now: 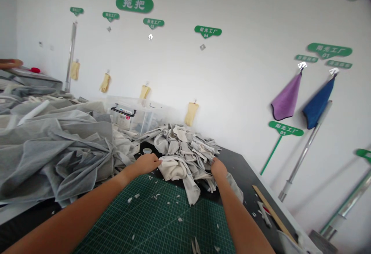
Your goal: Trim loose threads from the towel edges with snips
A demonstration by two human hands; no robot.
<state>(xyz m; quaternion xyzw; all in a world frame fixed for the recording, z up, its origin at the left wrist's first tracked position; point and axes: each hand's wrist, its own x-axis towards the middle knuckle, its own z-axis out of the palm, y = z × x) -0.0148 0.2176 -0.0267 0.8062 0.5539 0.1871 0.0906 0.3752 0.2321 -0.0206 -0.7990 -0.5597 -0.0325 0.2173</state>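
Observation:
A heap of pale grey and cream cloth pieces lies at the far edge of the green cutting mat. At its left side my left hand is closed on the edge of a cream cloth piece. My right hand is at the heap's right side, its fingers bent against the cloth; what they hold, if anything, is hidden. Scissor tips show at the bottom edge, on the mat. Small white scraps are scattered over the mat.
A large grey cloth pile covers the left. Behind stands a clear plastic box. A wooden strip and a grey-handled tool lie at right. Another person's hand shows far left. Gloves and cloths hang on the wall.

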